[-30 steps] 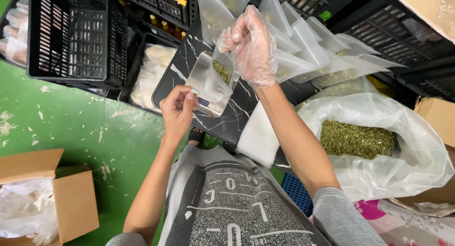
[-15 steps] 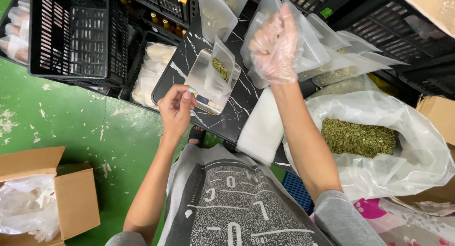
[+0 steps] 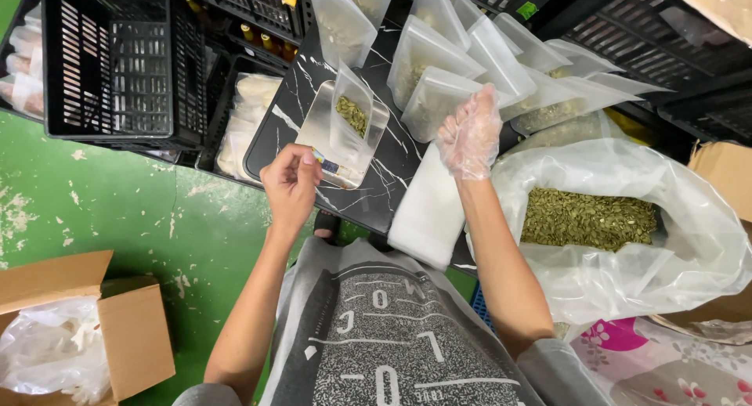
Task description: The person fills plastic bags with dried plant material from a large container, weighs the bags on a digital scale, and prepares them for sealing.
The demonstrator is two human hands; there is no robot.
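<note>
Seed pouch (image 3: 350, 118) stands just beyond left hand (image 3: 291, 183), fingers curled, empty; gloved right hand (image 3: 471, 133) open, empty.

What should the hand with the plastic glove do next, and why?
Probably dip into the big bag of green seeds for another handful. The right hand hangs open with nothing in it, and the pouch on the scale looks only partly filled, while the left hand rests by the scale.

Small packing workshop.
Indicated by stacked black crates (image 3: 117, 61), rows of clear pouches (image 3: 439, 69), bulk seed sack (image 3: 627, 226), scale (image 3: 337, 144) on tabletop (image 3: 384, 179), cardboard boxes (image 3: 117, 335) on green floor (image 3: 117, 210).
</note>
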